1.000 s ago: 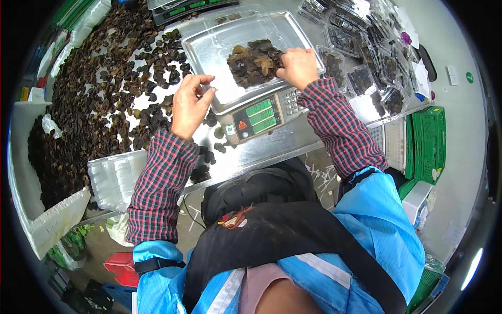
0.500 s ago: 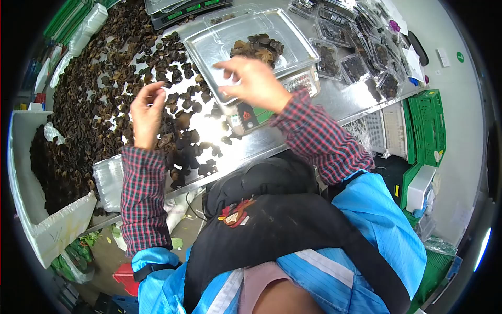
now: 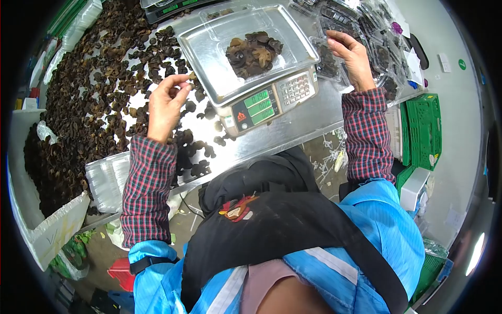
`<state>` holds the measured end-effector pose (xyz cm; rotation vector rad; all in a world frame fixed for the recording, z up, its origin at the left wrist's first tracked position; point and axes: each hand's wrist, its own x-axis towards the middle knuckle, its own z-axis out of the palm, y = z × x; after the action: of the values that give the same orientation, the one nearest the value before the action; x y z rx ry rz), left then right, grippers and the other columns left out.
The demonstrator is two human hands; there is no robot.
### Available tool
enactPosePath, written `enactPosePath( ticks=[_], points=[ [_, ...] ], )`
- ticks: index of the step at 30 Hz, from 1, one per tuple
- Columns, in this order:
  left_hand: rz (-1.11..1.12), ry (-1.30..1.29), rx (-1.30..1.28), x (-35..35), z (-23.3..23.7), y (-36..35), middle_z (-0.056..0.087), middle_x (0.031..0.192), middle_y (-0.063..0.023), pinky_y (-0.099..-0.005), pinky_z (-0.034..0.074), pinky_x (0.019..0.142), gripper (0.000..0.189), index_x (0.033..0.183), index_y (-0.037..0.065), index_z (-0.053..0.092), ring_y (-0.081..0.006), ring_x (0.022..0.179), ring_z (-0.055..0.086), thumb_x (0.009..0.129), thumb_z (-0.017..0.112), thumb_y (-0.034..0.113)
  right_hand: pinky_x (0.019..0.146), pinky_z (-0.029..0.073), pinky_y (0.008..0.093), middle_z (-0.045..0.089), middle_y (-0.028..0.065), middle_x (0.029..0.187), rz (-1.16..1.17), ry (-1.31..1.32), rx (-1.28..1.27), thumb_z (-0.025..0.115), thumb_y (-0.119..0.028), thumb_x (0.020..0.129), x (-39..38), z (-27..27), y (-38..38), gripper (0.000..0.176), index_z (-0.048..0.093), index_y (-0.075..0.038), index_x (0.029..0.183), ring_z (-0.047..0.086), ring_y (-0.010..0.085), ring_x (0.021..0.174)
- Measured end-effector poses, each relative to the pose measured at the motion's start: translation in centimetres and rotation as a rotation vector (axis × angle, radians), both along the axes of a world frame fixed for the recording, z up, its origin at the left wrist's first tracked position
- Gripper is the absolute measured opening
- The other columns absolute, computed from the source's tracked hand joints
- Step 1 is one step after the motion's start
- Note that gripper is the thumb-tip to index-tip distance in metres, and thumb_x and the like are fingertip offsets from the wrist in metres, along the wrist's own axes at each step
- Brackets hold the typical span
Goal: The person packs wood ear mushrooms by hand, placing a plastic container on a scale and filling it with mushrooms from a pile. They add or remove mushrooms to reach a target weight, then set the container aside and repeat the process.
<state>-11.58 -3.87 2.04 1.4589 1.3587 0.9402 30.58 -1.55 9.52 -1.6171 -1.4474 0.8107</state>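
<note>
My left hand (image 3: 166, 107) hovers over the wood ear mushrooms (image 3: 117, 86) spread on the metal table, just left of the scale. Its thumb and forefinger are drawn together, and whatever lies between them is too small to make out. A small heap of wood ear mushrooms (image 3: 255, 54) rests in a clear plastic box (image 3: 285, 39) on the metal pan of the digital scale (image 3: 269, 102). To the right of the pan, my right hand (image 3: 355, 60) is raised beside packed clear boxes (image 3: 327, 60), with thumb and forefinger apart and nothing visible in them.
A white foam box (image 3: 57, 222) of mushrooms stands at the left table edge, near stacked clear trays (image 3: 107, 178). Green crates (image 3: 422, 131) stand at the right below the table. Another scale (image 3: 175, 8) sits at the back.
My right hand has moved right, from above the scale pan to the packed boxes. My left hand has shifted slightly right toward the scale. The scale's display now shows fully.
</note>
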Motion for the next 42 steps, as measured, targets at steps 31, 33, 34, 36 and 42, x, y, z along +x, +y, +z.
enactPosePath(
  ticks=[31,33,34,36,42],
  points=[
    [0.083,-0.436,-0.540,12.6,1.1,1.4,0.054,0.094,-0.0059,-0.0280,0.056,0.071,0.033,0.112,0.004,0.043,-0.0201,0.083,0.064,0.086,0.059,-0.007,0.042,0.046,0.0230,0.062,0.0104,0.071,0.310,0.674,-0.559,0.057,0.000,0.077,-0.4,-9.6,3.2,0.068,0.031,0.015,0.138,0.055,0.0098,0.052],
    [0.075,-0.434,-0.518,14.5,1.8,2.7,0.054,0.095,-0.0061,-0.0284,0.055,0.071,0.034,0.114,0.004,0.042,-0.0200,0.082,0.064,0.086,0.059,-0.006,0.042,0.046,0.0223,0.061,0.0089,0.070,0.223,0.776,-0.506,0.057,-0.001,0.076,0.6,-9.0,3.3,0.063,0.039,0.016,0.133,0.055,0.0082,0.052],
    [0.079,-0.440,-0.496,15.6,2.2,3.4,0.053,0.096,-0.0062,-0.0287,0.054,0.070,0.035,0.116,0.004,0.042,-0.0199,0.081,0.063,0.086,0.060,-0.004,0.043,0.046,0.0220,0.061,0.0080,0.069,0.186,0.818,-0.477,0.058,-0.002,0.075,2.0,-7.9,3.3,0.061,0.042,0.015,0.132,0.054,0.0075,0.051],
    [-0.097,-0.380,-0.446,18.4,2.9,4.7,0.050,0.102,-0.0070,-0.0313,0.052,0.074,0.050,0.133,0.003,0.035,-0.0181,0.082,0.060,0.089,0.060,0.004,0.044,0.048,0.0219,0.064,0.0073,0.071,0.022,0.802,-0.337,0.059,-0.002,0.075,5.5,-5.7,3.8,0.054,0.048,0.014,0.126,0.056,0.0084,0.051],
    [-0.180,-0.223,-0.438,18.5,4.7,5.4,0.060,0.101,-0.0065,-0.0295,0.048,0.080,0.030,0.117,-0.001,0.057,-0.0135,0.088,0.058,0.090,0.061,0.012,0.066,0.051,0.0275,0.067,0.0102,0.082,-0.156,0.467,0.057,0.054,-0.003,0.087,24.1,-6.8,7.2,0.015,0.065,0.002,0.096,0.065,0.0179,0.077]
  ],
)
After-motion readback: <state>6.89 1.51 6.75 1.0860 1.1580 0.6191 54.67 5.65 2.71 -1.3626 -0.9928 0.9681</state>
